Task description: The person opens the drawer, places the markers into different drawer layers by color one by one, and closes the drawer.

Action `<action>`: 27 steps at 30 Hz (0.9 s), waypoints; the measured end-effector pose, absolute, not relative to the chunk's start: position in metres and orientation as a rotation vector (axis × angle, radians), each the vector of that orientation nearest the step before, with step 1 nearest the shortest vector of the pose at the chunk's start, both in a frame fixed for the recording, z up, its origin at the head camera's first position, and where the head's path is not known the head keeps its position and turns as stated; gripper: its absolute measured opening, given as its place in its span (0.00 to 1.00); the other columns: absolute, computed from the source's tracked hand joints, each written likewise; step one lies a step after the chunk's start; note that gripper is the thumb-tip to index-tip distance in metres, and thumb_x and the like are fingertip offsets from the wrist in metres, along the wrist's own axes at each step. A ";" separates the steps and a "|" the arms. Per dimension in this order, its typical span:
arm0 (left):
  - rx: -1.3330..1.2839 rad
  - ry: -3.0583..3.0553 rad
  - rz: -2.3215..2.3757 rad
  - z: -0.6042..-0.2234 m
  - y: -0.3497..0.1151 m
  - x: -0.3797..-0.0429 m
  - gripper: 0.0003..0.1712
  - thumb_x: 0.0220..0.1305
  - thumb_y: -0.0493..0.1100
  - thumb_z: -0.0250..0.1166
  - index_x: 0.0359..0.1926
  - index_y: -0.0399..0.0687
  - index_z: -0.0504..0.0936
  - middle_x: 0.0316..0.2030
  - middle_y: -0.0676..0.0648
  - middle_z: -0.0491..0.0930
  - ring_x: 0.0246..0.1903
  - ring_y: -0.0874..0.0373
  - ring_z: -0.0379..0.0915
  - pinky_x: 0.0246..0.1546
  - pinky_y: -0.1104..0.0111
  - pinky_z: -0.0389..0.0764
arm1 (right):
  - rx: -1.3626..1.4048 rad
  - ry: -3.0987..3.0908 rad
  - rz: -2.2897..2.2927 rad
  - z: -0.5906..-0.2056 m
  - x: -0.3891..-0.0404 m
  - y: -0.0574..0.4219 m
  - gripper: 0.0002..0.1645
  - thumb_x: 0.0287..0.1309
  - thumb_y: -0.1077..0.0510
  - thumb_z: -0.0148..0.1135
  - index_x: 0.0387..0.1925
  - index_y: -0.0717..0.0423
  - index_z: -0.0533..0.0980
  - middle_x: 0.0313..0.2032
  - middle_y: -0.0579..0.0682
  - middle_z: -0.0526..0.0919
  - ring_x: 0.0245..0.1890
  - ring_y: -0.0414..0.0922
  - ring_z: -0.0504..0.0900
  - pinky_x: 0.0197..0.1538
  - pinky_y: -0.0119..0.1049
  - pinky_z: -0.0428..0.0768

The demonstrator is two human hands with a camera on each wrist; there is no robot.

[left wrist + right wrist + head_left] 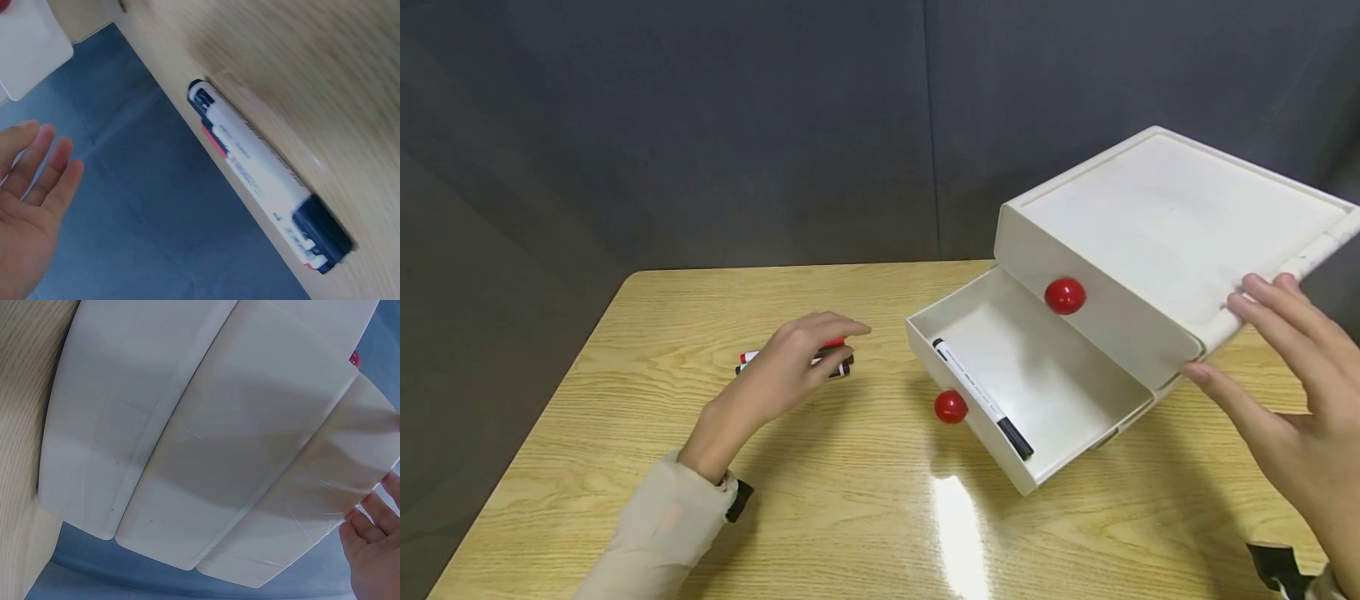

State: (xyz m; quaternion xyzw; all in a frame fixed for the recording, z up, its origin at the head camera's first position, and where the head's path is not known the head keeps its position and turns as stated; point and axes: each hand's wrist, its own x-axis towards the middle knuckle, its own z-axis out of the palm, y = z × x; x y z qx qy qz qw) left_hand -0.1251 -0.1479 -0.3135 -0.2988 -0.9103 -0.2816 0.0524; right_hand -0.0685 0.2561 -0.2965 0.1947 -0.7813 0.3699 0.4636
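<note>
White drawer unit [1180, 233] — red knobs [1064, 296].

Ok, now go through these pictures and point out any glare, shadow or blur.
Head view: a bright streak of glare on the table, small highlights on the red knobs, a soft shadow beside the left sleeve; left wrist view: the markers look blurred, their print mostly unreadable; right wrist view: broad shadows across the white box.

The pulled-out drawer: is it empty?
No, a black-capped white marker lies inside the drawer, as the head view shows.
</note>
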 end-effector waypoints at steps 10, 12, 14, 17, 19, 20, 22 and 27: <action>-0.859 -2.766 -0.878 -0.322 -0.161 -0.121 0.18 0.65 0.35 0.66 0.56 0.43 0.82 0.52 0.46 0.84 0.52 0.53 0.81 0.53 0.60 0.82 | 0.482 -1.928 0.894 -0.297 -0.068 0.257 0.49 0.55 0.30 0.62 0.47 0.78 0.78 0.57 0.57 0.82 0.66 0.37 0.74 0.74 0.39 0.66; -0.846 -2.771 -0.892 -0.323 -0.164 -0.121 0.18 0.65 0.35 0.66 0.56 0.44 0.82 0.53 0.47 0.84 0.52 0.53 0.81 0.53 0.60 0.82 | 0.485 -1.929 0.892 -0.297 -0.069 0.257 0.49 0.55 0.30 0.62 0.47 0.78 0.78 0.57 0.57 0.82 0.66 0.37 0.74 0.74 0.39 0.66; -0.833 -2.776 -0.904 -0.325 -0.166 -0.120 0.18 0.65 0.36 0.66 0.56 0.45 0.83 0.53 0.48 0.84 0.53 0.53 0.81 0.54 0.60 0.82 | 0.484 -1.929 0.895 -0.298 -0.069 0.258 0.49 0.55 0.30 0.62 0.47 0.78 0.78 0.58 0.56 0.82 0.66 0.37 0.74 0.74 0.39 0.66; -0.823 -2.777 -0.920 -0.328 -0.170 -0.120 0.17 0.65 0.34 0.65 0.55 0.44 0.83 0.53 0.48 0.84 0.53 0.52 0.81 0.54 0.59 0.81 | 0.482 -1.931 0.898 -0.299 -0.069 0.258 0.49 0.55 0.30 0.62 0.47 0.78 0.78 0.58 0.53 0.81 0.66 0.37 0.74 0.74 0.39 0.66; -0.820 -2.777 -0.926 -0.330 -0.171 -0.120 0.17 0.65 0.33 0.65 0.55 0.44 0.83 0.53 0.47 0.84 0.54 0.52 0.81 0.56 0.57 0.81 | 0.483 -1.930 0.898 -0.299 -0.069 0.258 0.49 0.55 0.30 0.62 0.46 0.78 0.78 0.58 0.53 0.81 0.66 0.36 0.74 0.74 0.39 0.66; -0.817 -2.779 -0.927 -0.331 -0.172 -0.120 0.17 0.65 0.32 0.65 0.55 0.44 0.83 0.53 0.46 0.84 0.54 0.52 0.80 0.56 0.57 0.80 | 0.485 -1.925 0.900 -0.299 -0.069 0.258 0.49 0.55 0.30 0.62 0.46 0.78 0.78 0.58 0.54 0.81 0.66 0.36 0.74 0.74 0.39 0.66; -0.802 -2.789 -0.933 -0.332 -0.174 -0.120 0.18 0.64 0.32 0.65 0.55 0.44 0.83 0.53 0.46 0.84 0.55 0.52 0.80 0.57 0.56 0.80 | 0.489 -1.920 0.898 -0.299 -0.069 0.258 0.49 0.55 0.30 0.62 0.46 0.79 0.78 0.58 0.55 0.81 0.65 0.36 0.74 0.74 0.39 0.66; -0.749 -2.829 -0.944 -0.334 -0.178 -0.118 0.20 0.65 0.34 0.65 0.58 0.47 0.81 0.55 0.48 0.83 0.57 0.52 0.78 0.60 0.55 0.78 | 0.488 -1.904 0.906 -0.297 -0.068 0.257 0.49 0.55 0.31 0.62 0.46 0.79 0.77 0.57 0.58 0.82 0.65 0.37 0.74 0.74 0.40 0.66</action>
